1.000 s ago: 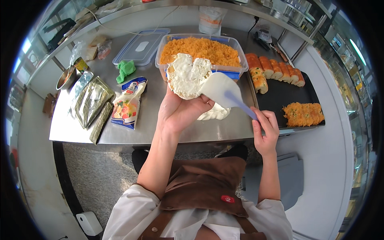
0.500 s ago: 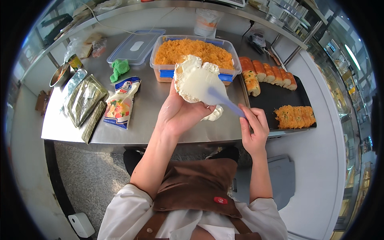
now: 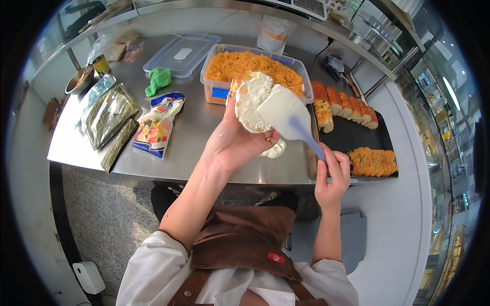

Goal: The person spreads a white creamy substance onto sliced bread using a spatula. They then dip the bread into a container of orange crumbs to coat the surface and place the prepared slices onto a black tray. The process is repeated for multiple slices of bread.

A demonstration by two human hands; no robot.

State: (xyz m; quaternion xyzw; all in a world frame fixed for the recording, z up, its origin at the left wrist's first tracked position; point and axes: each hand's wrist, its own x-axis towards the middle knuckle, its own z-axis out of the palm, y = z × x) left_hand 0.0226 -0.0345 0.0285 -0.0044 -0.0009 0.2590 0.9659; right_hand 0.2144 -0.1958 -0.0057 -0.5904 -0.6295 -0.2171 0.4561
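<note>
Apron (image 3: 242, 237): brown, with a small red patch, lay nearest below the hands, over a white shirt (image 3: 153, 268).
Right hand (image 3: 332, 174): fingers were closed around the purple handle of a spatula (image 3: 286, 113), over the table's near edge.
Spatula: its broad white blade pointed up and to the left, overlapping the right side of the bread (image 3: 237, 84); whether blade and bread touched could not be told.
Left hand (image 3: 234, 142): palm was turned up, fingers and thumb gripping the bread from below and around its sides.
Bread: it was held above the table (image 3: 201, 115), in front of the tub (image 3: 307, 86), its face covered in thick white cream (image 3: 251, 109), with golden crust showing at the upper left.
Blob (image 3: 276, 150): white and soft, it sat on the steel table just beyond the left fingers, partly hidden.
Bag (image 3: 157, 127): blue and white with a food picture, it lay left of the left forearm.
Seaweed (image 3: 111, 115): dark sheets in clear plastic lay farther left.
Tray (image 3: 343, 136): black, on the right, it carried a shred-coated loaf (image 3: 372, 162) at its near end and bread rolls (image 3: 346, 106) farther back.
Tub: clear plastic, it was heaped with orange shreds (image 3: 250, 62).
Green cloth (image 3: 159, 80): crumpled, it lay just beside the near edge of a clear lid (image 3: 178, 55).
Bowl (image 3: 76, 84): metal, it stood at the far left beside a can (image 3: 101, 65).
Shelf (image 3: 214, 9): it ran across the back.
</note>
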